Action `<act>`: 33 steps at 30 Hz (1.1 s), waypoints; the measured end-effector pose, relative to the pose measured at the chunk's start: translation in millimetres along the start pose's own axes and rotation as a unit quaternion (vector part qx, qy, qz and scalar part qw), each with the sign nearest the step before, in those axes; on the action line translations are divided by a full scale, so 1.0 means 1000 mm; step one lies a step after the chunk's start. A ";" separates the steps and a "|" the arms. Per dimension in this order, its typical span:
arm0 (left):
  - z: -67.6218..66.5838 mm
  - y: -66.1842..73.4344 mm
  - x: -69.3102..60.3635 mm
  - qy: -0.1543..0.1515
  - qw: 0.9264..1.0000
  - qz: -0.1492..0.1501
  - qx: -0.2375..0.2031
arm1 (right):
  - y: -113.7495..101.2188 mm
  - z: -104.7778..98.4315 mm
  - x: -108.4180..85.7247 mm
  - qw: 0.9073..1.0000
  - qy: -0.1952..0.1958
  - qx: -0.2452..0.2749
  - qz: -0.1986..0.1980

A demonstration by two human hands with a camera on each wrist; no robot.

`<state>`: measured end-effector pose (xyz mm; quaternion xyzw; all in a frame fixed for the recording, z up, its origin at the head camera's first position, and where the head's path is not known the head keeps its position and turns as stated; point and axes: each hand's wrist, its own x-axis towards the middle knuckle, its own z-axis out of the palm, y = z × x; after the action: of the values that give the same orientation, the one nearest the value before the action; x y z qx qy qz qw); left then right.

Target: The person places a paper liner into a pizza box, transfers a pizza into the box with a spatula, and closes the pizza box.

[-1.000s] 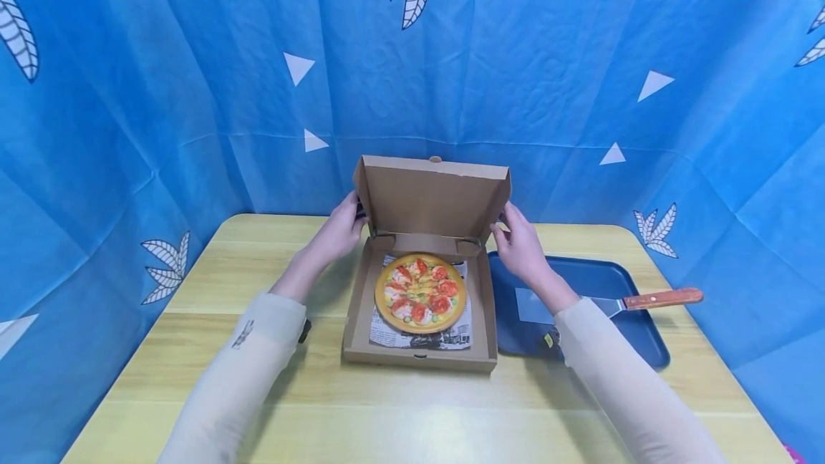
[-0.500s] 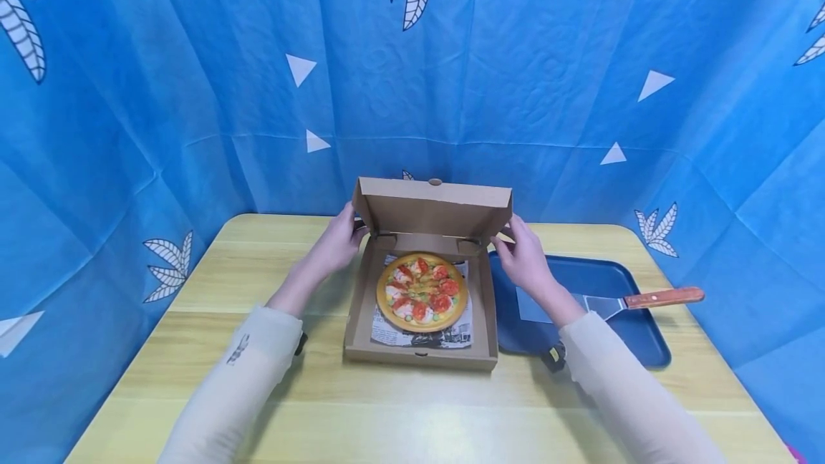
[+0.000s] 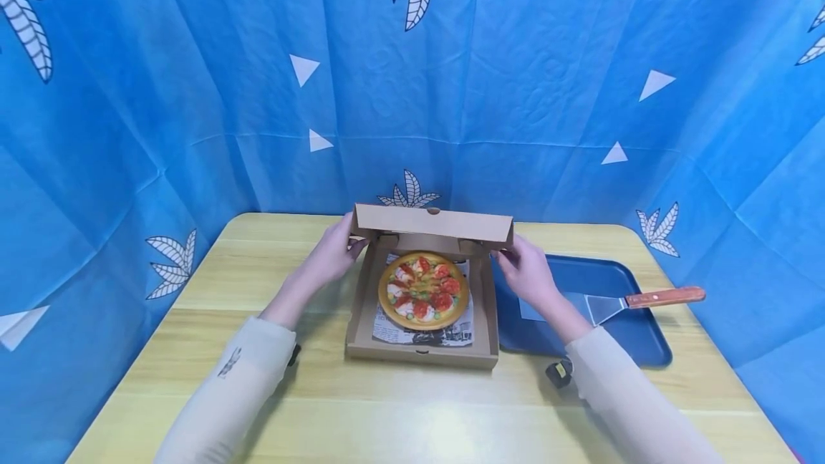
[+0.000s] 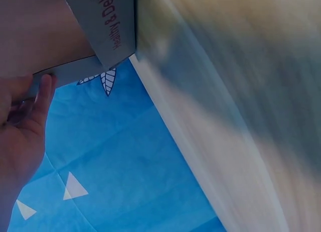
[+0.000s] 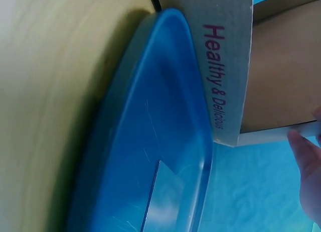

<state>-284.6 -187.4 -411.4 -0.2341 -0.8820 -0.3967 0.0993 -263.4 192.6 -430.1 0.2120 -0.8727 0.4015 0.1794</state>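
A cardboard pizza box [image 3: 422, 358] stands on the table with its lid [image 3: 433, 223] partly lowered, tilting forward over the back. Inside, a round pizza [image 3: 422, 291] with red and white toppings lies on newsprint-patterned paper [image 3: 456, 336]. My left hand [image 3: 336, 249] grips the lid's left side near the hinge; in the left wrist view its fingers [image 4: 44, 99] meet the lid's edge. On the opposite side, my right hand [image 3: 525, 267] grips the lid, its fingers [image 5: 303, 151] at the edge in the right wrist view. The lid hides some fingers.
Right of the box lies a blue tray [image 3: 599, 274], close against its side in the right wrist view. A spatula [image 3: 664, 297] with a wooden handle rests across the tray, its handle past the right rim. A blue curtain [image 3: 399, 92] hangs behind the wooden table [image 3: 412, 414].
The lid has swung forward and down from nearly upright, with both hands lowering alongside it. More of the curtain behind shows above it. The pizza stays in the box.
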 end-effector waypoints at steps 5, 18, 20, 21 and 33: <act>-0.001 0.002 -0.009 -0.008 1.000 -0.008 -0.019 | 0.000 -0.005 -0.009 0.996 -0.032 0.062 0.064; -0.009 0.003 -0.033 -0.076 0.969 -0.017 -0.236 | -0.005 -0.012 -0.022 0.950 -0.103 0.289 0.051; -0.010 0.003 -0.037 -0.095 0.963 -0.014 -0.252 | -0.003 -0.012 -0.024 0.949 -0.110 0.294 0.033; -0.010 0.004 -0.038 -0.103 0.961 -0.013 -0.257 | -0.002 -0.012 -0.026 0.948 -0.112 0.297 0.025; -0.010 0.015 -0.050 -0.118 0.979 -0.039 -0.163 | 0.000 -0.011 -0.037 0.955 -0.129 0.265 0.011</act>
<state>-234.1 -203.4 -413.0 -0.2580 -0.8195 -0.5081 -0.0604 -230.5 209.4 -440.6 0.2927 -0.7526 0.5898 -0.0016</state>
